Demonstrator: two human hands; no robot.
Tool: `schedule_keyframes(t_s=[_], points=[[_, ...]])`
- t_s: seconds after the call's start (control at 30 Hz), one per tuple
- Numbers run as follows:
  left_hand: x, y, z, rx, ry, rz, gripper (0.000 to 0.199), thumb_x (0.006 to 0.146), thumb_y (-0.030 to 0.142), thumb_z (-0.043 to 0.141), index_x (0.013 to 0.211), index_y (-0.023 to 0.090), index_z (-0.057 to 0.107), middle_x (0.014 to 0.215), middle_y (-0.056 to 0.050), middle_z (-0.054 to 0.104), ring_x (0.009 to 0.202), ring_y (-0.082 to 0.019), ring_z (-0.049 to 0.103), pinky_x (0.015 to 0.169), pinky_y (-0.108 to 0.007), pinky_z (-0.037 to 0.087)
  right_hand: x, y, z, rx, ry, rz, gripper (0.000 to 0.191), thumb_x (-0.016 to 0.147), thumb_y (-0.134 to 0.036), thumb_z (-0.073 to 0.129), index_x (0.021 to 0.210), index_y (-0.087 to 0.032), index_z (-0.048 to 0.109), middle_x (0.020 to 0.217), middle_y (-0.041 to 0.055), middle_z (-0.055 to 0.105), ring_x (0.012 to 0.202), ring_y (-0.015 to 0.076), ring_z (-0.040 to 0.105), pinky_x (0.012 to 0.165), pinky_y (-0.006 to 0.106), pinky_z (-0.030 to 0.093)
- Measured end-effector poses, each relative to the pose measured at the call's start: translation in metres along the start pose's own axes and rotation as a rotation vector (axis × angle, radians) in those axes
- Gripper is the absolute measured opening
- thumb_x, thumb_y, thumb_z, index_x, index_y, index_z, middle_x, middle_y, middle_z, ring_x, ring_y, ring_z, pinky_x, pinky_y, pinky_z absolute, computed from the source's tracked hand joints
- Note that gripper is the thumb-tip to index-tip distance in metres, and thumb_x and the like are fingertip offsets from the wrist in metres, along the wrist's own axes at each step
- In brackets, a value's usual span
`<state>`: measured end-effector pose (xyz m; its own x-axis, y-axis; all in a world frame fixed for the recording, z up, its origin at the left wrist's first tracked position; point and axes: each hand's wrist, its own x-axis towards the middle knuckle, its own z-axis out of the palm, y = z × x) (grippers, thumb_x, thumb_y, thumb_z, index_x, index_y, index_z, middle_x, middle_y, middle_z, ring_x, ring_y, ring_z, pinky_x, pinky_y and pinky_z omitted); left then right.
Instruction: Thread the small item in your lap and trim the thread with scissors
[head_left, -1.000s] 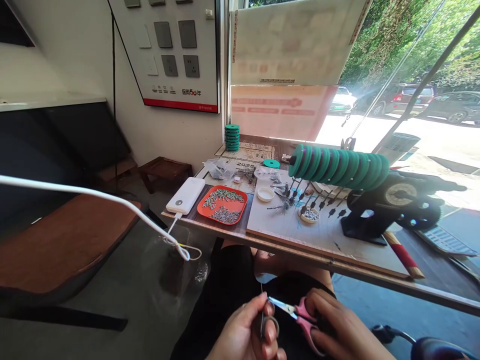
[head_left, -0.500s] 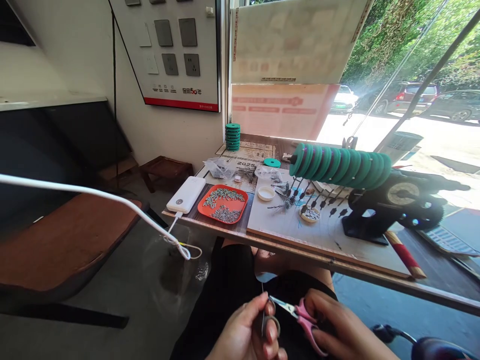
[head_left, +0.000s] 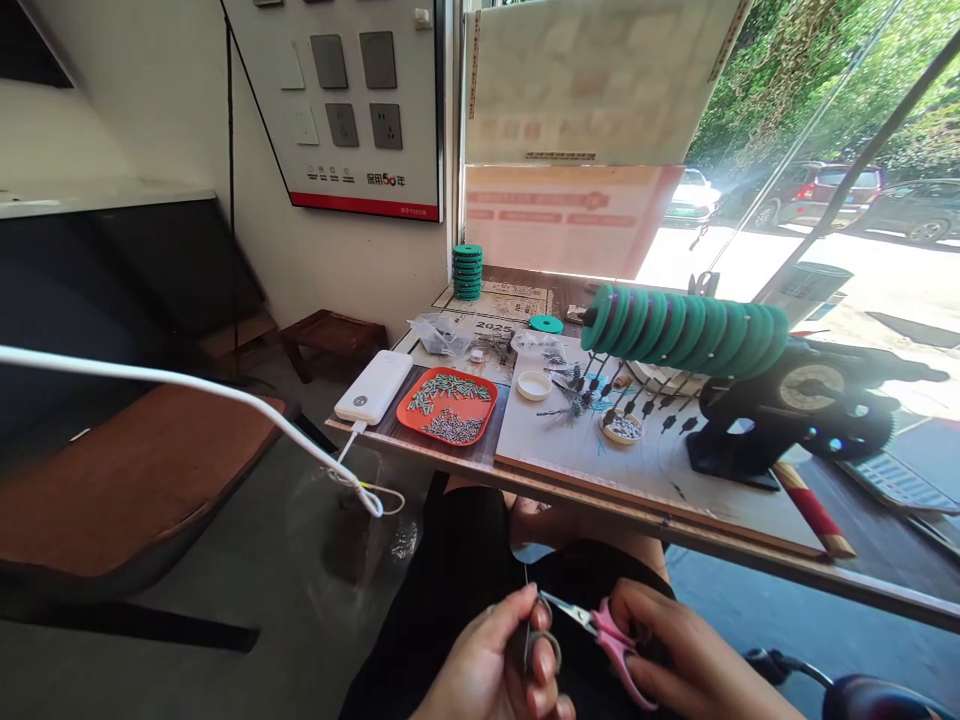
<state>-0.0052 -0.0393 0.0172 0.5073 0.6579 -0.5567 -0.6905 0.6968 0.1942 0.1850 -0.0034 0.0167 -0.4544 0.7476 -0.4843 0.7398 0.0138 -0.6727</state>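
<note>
Low in the view, over my lap, my left hand (head_left: 491,665) pinches a small metal ring with a thin wire (head_left: 541,648) rising from it. My right hand (head_left: 690,665) grips pink-handled scissors (head_left: 600,632), whose metal blades point left and meet the wire just above my left fingers. Both hands sit below the front edge of the table (head_left: 750,560), in front of my dark clothing.
On the table: a red tray (head_left: 448,408) of small pins, a white power bank (head_left: 373,388) with its cable hanging off, a row of green discs (head_left: 686,330) on a black winder (head_left: 795,410), a green disc stack (head_left: 466,273), small white dishes. A brown bench (head_left: 127,480) stands left.
Almost nothing has changed. The view has drifted slightly, and my hands with the scissors and wire stay in the same spot.
</note>
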Motion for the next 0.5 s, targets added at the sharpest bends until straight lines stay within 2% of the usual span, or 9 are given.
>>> schedule_keyframes(t_s=[0.17, 0.23, 0.3, 0.4, 0.47, 0.5], points=[[-0.001, 0.002, 0.006, 0.014, 0.102, -0.023, 0.048, 0.094, 0.029, 0.020, 0.060, 0.012, 0.050, 0.035, 0.003, 0.046, 0.025, -0.005, 0.034, 0.045, -0.024, 0.035, 0.001, 0.007, 0.000, -0.031, 0.030, -0.068, 0.026, 0.071, -0.036, 0.049, 0.073, -0.010, 0.046, 0.077, -0.0028, 0.049, 0.065, -0.0071, 0.030, 0.061, 0.004, 0.022], [-0.002, 0.003, 0.008, 0.014, 0.116, -0.025, 0.051, 0.095, 0.029, 0.016, 0.060, 0.012, 0.049, 0.034, 0.002, 0.046, 0.024, -0.005, 0.034, 0.044, -0.024, 0.035, 0.003, 0.009, 0.001, -0.035, 0.035, -0.059, 0.024, 0.071, -0.034, 0.049, 0.073, -0.010, 0.046, 0.077, -0.0033, 0.049, 0.065, -0.0074, 0.031, 0.061, 0.004, 0.022], [-0.002, 0.003, 0.007, 0.004, 0.109, -0.023, 0.047, 0.094, 0.029, 0.021, 0.060, 0.012, 0.049, 0.035, 0.003, 0.046, 0.025, -0.005, 0.035, 0.044, -0.023, 0.035, 0.006, 0.007, 0.003, -0.039, 0.033, -0.030, 0.022, 0.071, -0.032, 0.049, 0.072, -0.010, 0.046, 0.076, -0.0038, 0.049, 0.065, -0.0077, 0.031, 0.061, 0.004, 0.023], [-0.002, 0.001, 0.005, 0.031, 0.086, 0.003, 0.032, 0.087, 0.032, 0.045, 0.062, 0.012, 0.049, 0.035, 0.004, 0.047, 0.026, -0.005, 0.034, 0.044, -0.022, 0.036, 0.005, 0.003, 0.006, -0.062, 0.033, -0.006, 0.025, 0.071, -0.036, 0.047, 0.070, -0.010, 0.046, 0.074, -0.0033, 0.049, 0.063, -0.0073, 0.033, 0.060, 0.004, 0.024], [0.000, 0.000, 0.003, 0.098, 0.089, 0.070, 0.029, 0.074, 0.036, 0.062, 0.063, 0.013, 0.048, 0.036, 0.004, 0.048, 0.027, -0.005, 0.035, 0.043, -0.021, 0.036, -0.005, 0.011, 0.000, -0.065, 0.102, 0.026, 0.032, 0.070, -0.044, 0.047, 0.072, -0.012, 0.049, 0.077, -0.0016, 0.052, 0.067, -0.0056, 0.039, 0.064, 0.005, 0.031], [0.001, -0.001, 0.002, 0.141, 0.097, 0.126, 0.033, 0.068, 0.040, 0.067, 0.063, 0.013, 0.047, 0.036, 0.004, 0.049, 0.028, -0.005, 0.037, 0.042, -0.020, 0.034, -0.013, 0.021, -0.007, -0.060, 0.181, 0.068, 0.036, 0.067, -0.049, 0.048, 0.075, -0.014, 0.050, 0.081, -0.0003, 0.054, 0.070, -0.0040, 0.043, 0.068, 0.006, 0.035]])
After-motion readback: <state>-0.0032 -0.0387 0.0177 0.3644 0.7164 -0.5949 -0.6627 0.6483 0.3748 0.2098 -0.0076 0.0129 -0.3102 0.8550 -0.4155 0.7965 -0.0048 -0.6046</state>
